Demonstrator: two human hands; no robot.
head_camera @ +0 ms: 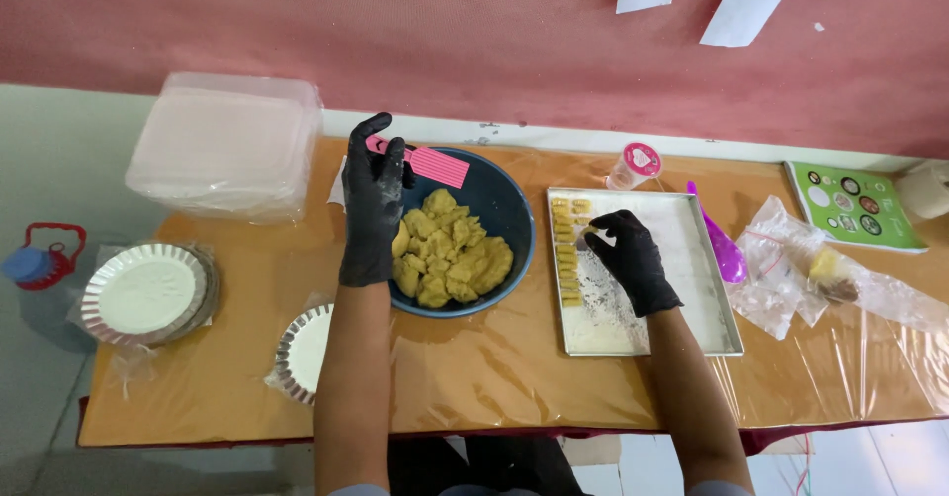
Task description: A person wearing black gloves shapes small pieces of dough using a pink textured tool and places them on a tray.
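Both my hands wear black gloves. My left hand [372, 209] holds a pink ridged paddle [431, 164] over the rim of a dark blue bowl [514, 211] filled with yellow dough [450, 251]. My right hand [630, 256] reaches over a metal baking tray [692, 289] and pinches a small yellow dough piece [590, 234] at its fingertips. A column of several small shaped dough pieces [566, 254] lies along the tray's left side.
A stack of clear plastic containers [227, 140] sits at the back left. Fluted foil plates [146, 291] lie at the left and front [301, 351]. A purple spoon [722, 244], plastic bags [820, 279], a small pink-lidded cup [636, 163] and a green card [855, 205] lie at the right.
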